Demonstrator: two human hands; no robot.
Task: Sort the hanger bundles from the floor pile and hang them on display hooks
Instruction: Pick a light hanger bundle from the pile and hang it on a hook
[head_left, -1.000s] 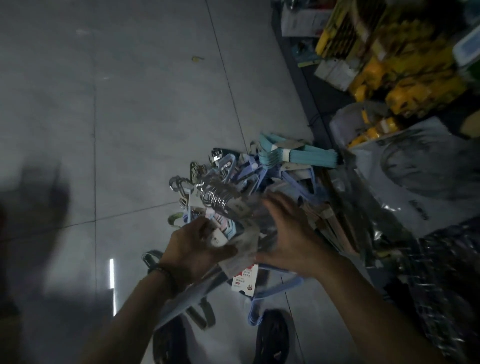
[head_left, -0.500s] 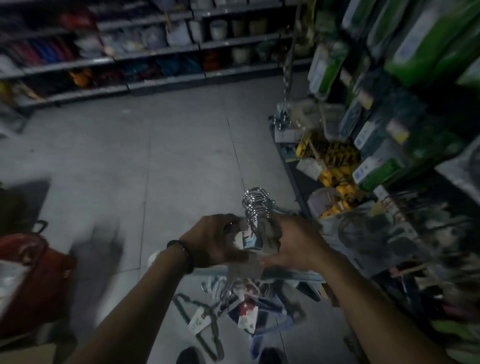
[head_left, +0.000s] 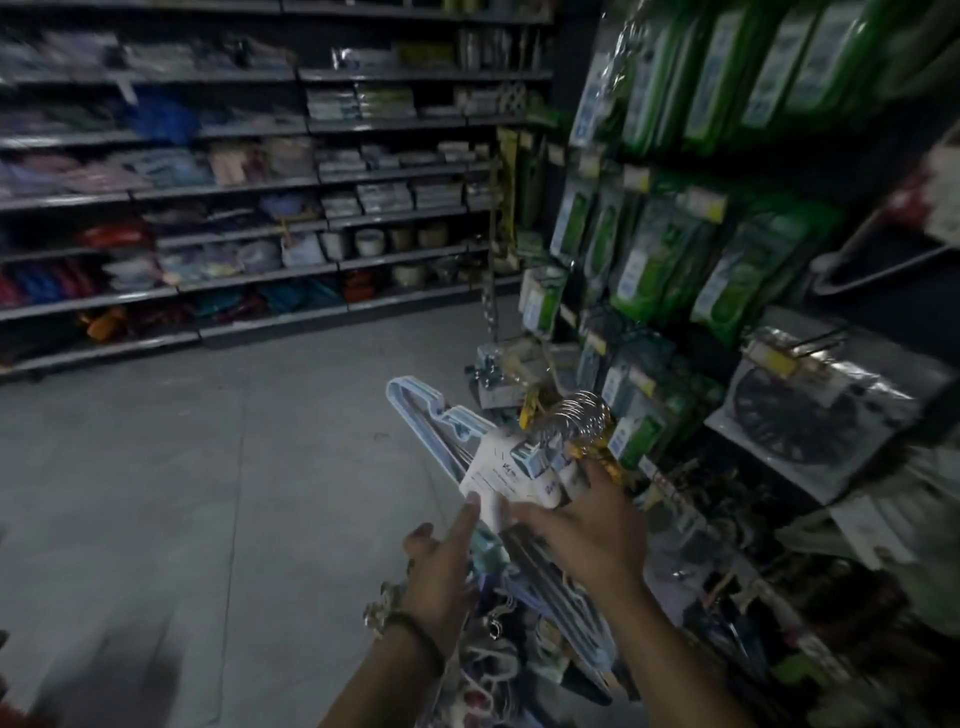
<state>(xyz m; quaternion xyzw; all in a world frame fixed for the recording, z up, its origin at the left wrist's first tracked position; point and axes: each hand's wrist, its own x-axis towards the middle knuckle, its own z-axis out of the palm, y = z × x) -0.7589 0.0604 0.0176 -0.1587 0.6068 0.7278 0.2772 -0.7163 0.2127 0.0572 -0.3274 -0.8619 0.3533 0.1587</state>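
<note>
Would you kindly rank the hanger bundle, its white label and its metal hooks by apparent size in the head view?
1. hanger bundle
2. white label
3. metal hooks, only slightly smaller than the label

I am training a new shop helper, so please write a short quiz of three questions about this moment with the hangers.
1. True or false: the hanger bundle already hangs on a display hook.
2. The hangers in the bundle are: A light blue, B red, C black.
3. Fill in: the right hand grips the bundle just below its metal ____.
Key: 1 false, it is held in the air; 2 A; 3 hooks.
</note>
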